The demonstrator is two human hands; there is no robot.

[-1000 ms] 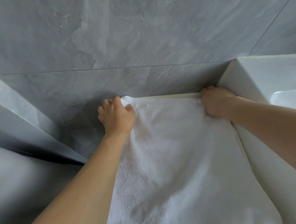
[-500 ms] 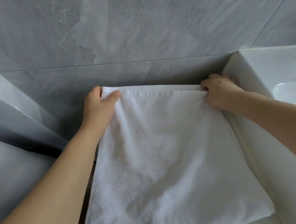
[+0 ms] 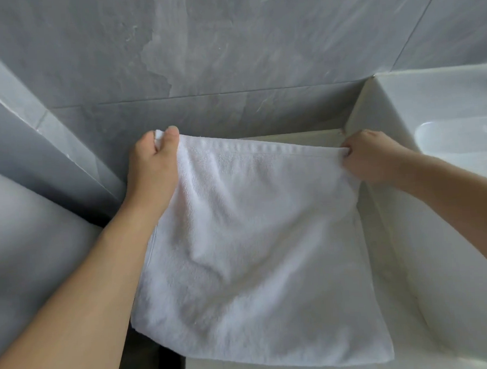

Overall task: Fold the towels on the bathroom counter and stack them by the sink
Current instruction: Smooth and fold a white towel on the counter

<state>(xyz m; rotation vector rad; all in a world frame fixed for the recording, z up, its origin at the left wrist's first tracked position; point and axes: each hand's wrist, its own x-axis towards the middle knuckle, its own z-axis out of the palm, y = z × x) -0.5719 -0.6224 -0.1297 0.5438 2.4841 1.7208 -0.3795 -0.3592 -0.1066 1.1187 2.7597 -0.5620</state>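
- big grey tile wall (image 3: pixel 229 44) fills everything from about 9 round to 2 o'clock, nothing to bump there, so you've got room to lift the far edge up and toward you
- the white counter (image 3: pixel 304 134) is the ledge under the cloth, a strip of it bare at 12 o'clock; I'd keep the fold landing on it, since the near left part of the cloth seems to hang past the counter edge over a dark gap
- sink (image 3: pixel 460 139) sits at 3 o'clock; the bit of basin you can see looks empty, most of it is cut off so can't say for the rest, and no stack beside it yet
- towel (image 3: pixel 254 254) is dead centre just left of the sink, far hem lifted, near end lying flat; looks like you're mid-fold, so keep that hem taut between both corners and match it to the near edge before pressing down
- left hand (image 3: pixel 151 166) at 11 o'clock pinches the far left corner between thumb and fingers
- right hand (image 3: pixel 370 158) at 2 o'clock has fingers curled tight round the far right corner, level with the left
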